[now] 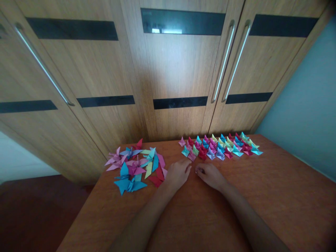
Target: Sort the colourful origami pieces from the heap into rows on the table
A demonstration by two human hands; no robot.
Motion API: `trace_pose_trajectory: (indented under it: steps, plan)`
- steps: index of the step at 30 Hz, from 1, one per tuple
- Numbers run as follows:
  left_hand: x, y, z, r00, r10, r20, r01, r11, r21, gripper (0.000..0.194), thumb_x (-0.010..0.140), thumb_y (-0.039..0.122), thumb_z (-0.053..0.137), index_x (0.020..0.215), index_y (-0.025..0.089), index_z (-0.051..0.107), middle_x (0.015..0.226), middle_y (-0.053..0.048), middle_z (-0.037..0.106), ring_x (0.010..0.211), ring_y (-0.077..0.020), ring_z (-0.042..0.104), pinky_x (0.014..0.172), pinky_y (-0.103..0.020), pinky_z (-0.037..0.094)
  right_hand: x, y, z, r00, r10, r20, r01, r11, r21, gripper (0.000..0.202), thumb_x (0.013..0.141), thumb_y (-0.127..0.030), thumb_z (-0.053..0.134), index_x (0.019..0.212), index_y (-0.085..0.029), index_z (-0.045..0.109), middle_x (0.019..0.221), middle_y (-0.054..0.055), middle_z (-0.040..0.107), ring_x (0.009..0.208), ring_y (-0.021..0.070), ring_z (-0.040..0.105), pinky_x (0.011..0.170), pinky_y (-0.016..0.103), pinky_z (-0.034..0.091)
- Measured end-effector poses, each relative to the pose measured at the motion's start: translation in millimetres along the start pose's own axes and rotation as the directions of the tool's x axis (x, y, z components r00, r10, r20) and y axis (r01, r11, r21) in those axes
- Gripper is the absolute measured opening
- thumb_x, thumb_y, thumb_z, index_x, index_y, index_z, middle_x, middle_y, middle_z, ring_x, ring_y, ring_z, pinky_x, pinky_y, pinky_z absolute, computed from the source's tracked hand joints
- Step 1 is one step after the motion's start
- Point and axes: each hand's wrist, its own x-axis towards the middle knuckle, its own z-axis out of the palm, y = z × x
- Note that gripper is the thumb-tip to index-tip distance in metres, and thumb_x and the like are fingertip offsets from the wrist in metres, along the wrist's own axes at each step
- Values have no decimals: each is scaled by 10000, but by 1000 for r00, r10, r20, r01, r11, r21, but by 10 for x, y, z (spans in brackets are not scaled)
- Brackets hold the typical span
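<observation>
My left hand rests low over the table, its fingers stretched forward and thumb apart. Its fingertips come close to a pink folded paper boat at the near left corner of the rows; whether they touch it I cannot tell. Beside it, my right hand has its fingers curled in, with a dark gap and no paper showing between them. Small folded paper boats in several colours, such as a lilac one and a red one, stand in slanting rows beyond both hands.
Left of my left hand lies a loose heap of larger paper cranes, among them a blue crane and a pink crane. The brown wooden table reaches a wooden wardrobe behind. A pale blue wall is at right.
</observation>
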Motion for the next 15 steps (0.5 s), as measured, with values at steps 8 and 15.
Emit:
trace_pose_trajectory:
  steps: [8, 15]
  plan:
    - [-1027, -367, -367, 997, -74, 20, 72, 994, 81, 229, 857, 202, 423, 892, 246, 645, 853, -33, 680, 764, -180, 627, 671, -251, 456, -18, -106, 128, 996, 63, -65, -71, 990, -120, 193, 861, -274, 412, 783, -210, 576, 802, 20, 652, 731, 155, 583, 593, 243, 319]
    - [-1496, -676, -930, 881, -219, -419, 371, 869, 327, 239, 851, 301, 447, 999, 239, 625, 956, -52, 666, 803, -216, 628, 655, -273, 458, -40, -276, 289, 988, 61, -139, -85, 980, -177, 183, 880, -298, 412, 827, -231, 573, 854, 11, 658, 784, 156, 584, 630, 243, 334]
